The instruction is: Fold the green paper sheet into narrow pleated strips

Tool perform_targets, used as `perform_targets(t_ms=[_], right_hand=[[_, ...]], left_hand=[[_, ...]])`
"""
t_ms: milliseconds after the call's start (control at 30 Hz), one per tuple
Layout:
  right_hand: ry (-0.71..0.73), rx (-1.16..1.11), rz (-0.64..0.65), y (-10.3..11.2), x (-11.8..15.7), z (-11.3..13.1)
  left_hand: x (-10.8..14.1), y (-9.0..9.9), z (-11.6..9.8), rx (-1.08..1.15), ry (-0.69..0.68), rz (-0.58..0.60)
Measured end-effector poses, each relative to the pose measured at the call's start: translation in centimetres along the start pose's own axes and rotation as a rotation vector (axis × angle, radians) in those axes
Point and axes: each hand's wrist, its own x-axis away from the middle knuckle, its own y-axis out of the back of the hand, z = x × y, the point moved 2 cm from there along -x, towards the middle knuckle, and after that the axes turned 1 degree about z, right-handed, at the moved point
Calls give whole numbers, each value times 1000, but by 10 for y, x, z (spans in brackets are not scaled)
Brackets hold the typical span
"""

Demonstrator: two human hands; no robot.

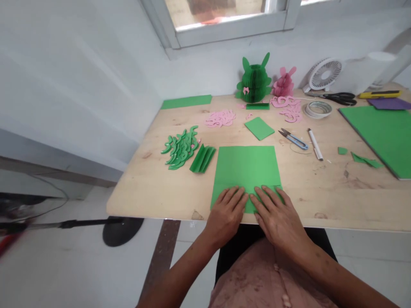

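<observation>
And here we are at the near edge of the surface [321, 205]: the left hand [225, 216] and the right hand [278, 220] are both down flat, open, fingers spread, pressing on a green card sheet [245, 171], with nothing clenched and nothing pinched. That sheet sits square in front of the person, its near edge right at the lip, and a faint crease seems to run down its middle. Good technique here is even pressure from both palms, fingertips level, so the edges stay true and nothing skews. Just to the left, a pleated green paper strip [202, 158] lies beside a heap of cut green shapes [181, 147]. Farther off, a green honeycomb paper rabbit [253, 81] stands beside a pink one [284, 83], pink cut-outs [220, 118] lie scattered, and thread snips [293, 139] rest off to the right!
</observation>
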Motion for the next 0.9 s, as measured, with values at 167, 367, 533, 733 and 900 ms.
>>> perform_targets(t_ms=[167,367,533,733,900], right_hand=[[-16,-18,2,-2,0,1],[-41,-31,6,-1,1,2],[-66,-28,-22,2,6,12],[-23,-33,-55,0,11,32],[-26,-27,-67,-2,13,36]], left_hand=[[1,2,1,10,2,63],[0,4,3,25,30,131],[-1,4,4,26,15,135],[0,4,5,46,16,144],[0,5,5,59,9,151]])
